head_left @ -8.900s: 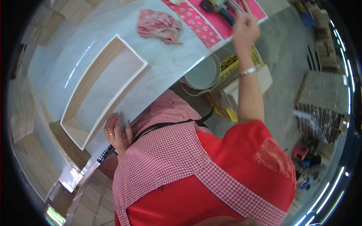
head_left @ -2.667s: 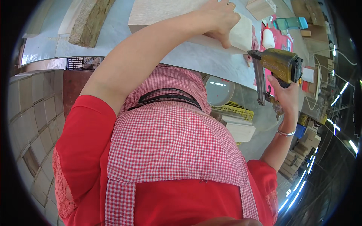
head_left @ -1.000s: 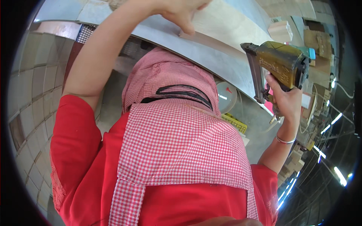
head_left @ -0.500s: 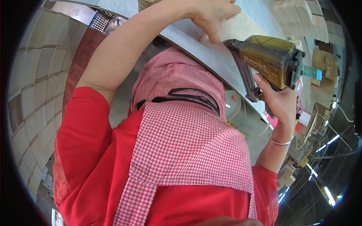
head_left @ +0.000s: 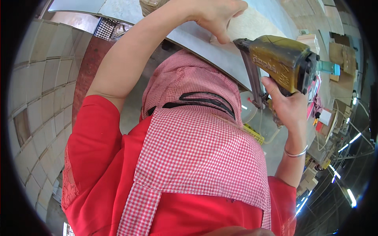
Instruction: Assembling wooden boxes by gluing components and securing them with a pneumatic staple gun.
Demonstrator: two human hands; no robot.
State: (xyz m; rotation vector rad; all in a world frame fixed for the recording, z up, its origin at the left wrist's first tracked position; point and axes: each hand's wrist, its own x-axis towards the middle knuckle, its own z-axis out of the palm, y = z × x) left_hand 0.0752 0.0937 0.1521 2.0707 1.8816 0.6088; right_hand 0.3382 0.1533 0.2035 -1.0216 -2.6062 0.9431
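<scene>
My right hand is wrapped round the handle of a worn, yellow-brown nail gun with a dark magazine slanting down toward me. The gun's nose rests at or just above a pale wooden board on the worktable, close to my left thumb; whether it touches cannot be made out. At the top of the view, my left hand grips the board, thumb on the near side and fingers bent over toward the right. Part of the board lies hidden behind this hand and the gun. A blue-green fitting sticks out from the gun's rear.
Stacked pale panels form a wall on my left. More wood pieces are piled at the far right of the table. A dark plastic basket stands at the far left. Below the table edge are a yellow crate and a pale hose.
The whole view has shifted slightly. The nail gun's nose is a little nearer my left thumb, and both hands keep their hold.
</scene>
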